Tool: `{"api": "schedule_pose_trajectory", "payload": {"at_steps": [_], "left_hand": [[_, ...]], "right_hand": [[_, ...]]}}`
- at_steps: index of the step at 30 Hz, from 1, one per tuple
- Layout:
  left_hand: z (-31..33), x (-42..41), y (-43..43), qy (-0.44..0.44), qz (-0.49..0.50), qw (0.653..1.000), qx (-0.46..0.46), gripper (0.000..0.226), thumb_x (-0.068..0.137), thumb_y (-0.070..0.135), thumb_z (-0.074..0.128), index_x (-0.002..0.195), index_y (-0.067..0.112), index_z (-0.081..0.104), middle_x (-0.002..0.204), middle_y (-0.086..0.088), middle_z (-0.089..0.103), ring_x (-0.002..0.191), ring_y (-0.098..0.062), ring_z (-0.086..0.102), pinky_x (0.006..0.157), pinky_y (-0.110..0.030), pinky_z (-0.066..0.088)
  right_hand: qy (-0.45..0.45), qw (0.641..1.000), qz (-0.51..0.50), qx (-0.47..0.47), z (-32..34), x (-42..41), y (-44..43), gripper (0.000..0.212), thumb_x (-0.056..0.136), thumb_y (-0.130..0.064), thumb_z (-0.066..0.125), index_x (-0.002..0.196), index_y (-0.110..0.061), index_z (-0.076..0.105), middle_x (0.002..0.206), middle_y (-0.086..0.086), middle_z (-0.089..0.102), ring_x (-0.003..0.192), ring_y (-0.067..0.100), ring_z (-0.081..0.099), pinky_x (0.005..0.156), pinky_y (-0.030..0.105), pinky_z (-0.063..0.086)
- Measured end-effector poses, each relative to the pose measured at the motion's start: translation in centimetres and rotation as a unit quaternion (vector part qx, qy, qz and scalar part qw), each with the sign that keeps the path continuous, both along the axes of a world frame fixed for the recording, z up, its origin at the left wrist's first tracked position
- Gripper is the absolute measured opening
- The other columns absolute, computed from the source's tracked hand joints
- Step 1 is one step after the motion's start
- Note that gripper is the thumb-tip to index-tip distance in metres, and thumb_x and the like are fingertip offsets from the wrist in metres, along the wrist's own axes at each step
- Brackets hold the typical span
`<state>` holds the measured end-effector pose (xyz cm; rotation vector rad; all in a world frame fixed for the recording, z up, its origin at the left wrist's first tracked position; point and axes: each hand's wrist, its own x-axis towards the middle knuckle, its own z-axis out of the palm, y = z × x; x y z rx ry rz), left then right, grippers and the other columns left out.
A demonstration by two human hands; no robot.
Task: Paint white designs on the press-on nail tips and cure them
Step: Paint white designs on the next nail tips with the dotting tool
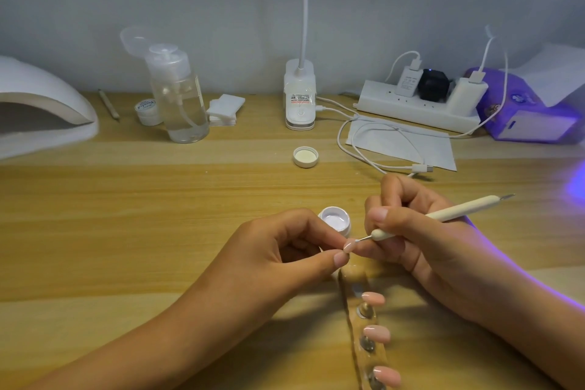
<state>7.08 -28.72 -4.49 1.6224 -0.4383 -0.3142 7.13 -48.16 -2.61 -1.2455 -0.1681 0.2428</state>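
Observation:
My left hand [285, 250] pinches a small pink nail tip [349, 245] between thumb and fingers. My right hand [408, 231] grips a cream dotting pen [443, 215] like a pencil, and its fine metal tip touches that nail tip. Just behind the hands stands an open little jar of white gel [335, 219]. A clear holder strip [364, 320] runs toward me on the table with three pink nail tips [375, 333] mounted on it. At the far left sits a white curing lamp [41, 111].
The jar's white lid [305, 156] lies behind. At the back stand a clear pump bottle [180, 95], a small white jar [147, 111], cotton pads [224, 108], a desk lamp base [300, 95], a power strip [421, 101] with cables, and a purple box [531, 111].

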Motion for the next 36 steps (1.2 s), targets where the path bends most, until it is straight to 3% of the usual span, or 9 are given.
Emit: {"api": "schedule_pose_trajectory", "payload": {"at_steps": [9, 14, 26, 29, 36], "left_hand": [[0.0, -0.01, -0.01, -0.001, 0.002, 1.0, 0.0, 0.009, 0.075, 0.025, 0.074, 0.084, 0.023, 0.074, 0.084, -0.007, 0.073, 0.077, -0.011, 0.065, 0.071, -0.022, 0.052], [-0.03, -0.01, 0.08, -0.004, -0.003, 1.0, 0.006, 0.009, 0.077, 0.025, 0.074, 0.086, 0.022, 0.074, 0.085, -0.005, 0.074, 0.078, -0.013, 0.066, 0.073, -0.024, 0.053], [0.02, -0.02, 0.09, -0.008, -0.004, 1.0, 0.003, 0.007, 0.079, 0.025, 0.076, 0.085, 0.023, 0.074, 0.082, -0.002, 0.073, 0.075, -0.008, 0.064, 0.069, -0.018, 0.051], [0.01, -0.01, 0.08, -0.009, -0.001, 1.0, 0.003, 0.009, 0.078, 0.026, 0.076, 0.085, 0.022, 0.074, 0.083, -0.004, 0.073, 0.076, -0.009, 0.065, 0.07, -0.02, 0.052], [-0.01, -0.04, 0.07, -0.008, -0.001, 1.0, 0.007, 0.009, 0.078, 0.026, 0.075, 0.086, 0.022, 0.073, 0.084, -0.006, 0.074, 0.077, -0.01, 0.065, 0.071, -0.022, 0.053]], "right_hand": [[-0.001, 1.0, 0.004, 0.003, -0.14, 0.06, -0.08, 0.022, 0.064, -0.017, 0.072, 0.056, -0.018, 0.051, 0.057, 0.003, 0.046, 0.049, 0.006, 0.048, 0.061, 0.026, 0.056], [-0.007, 1.0, 0.002, -0.009, -0.16, 0.06, -0.02, 0.028, 0.069, -0.005, 0.07, 0.056, -0.018, 0.05, 0.055, 0.001, 0.045, 0.047, 0.005, 0.047, 0.061, 0.024, 0.055], [0.002, 1.0, -0.003, -0.006, 0.02, 0.06, 0.11, 0.027, 0.068, -0.005, 0.071, 0.056, -0.017, 0.05, 0.056, 0.003, 0.044, 0.048, 0.007, 0.046, 0.06, 0.024, 0.056], [0.006, 1.0, -0.008, -0.004, -0.05, 0.1, 0.1, 0.025, 0.073, -0.006, 0.063, 0.055, -0.017, 0.05, 0.056, 0.003, 0.043, 0.048, 0.007, 0.045, 0.06, 0.025, 0.056], [-0.002, 1.0, 0.006, -0.006, -0.17, 0.1, -0.06, 0.025, 0.065, -0.01, 0.072, 0.057, -0.017, 0.05, 0.056, 0.003, 0.046, 0.048, 0.007, 0.048, 0.061, 0.025, 0.056]]}}
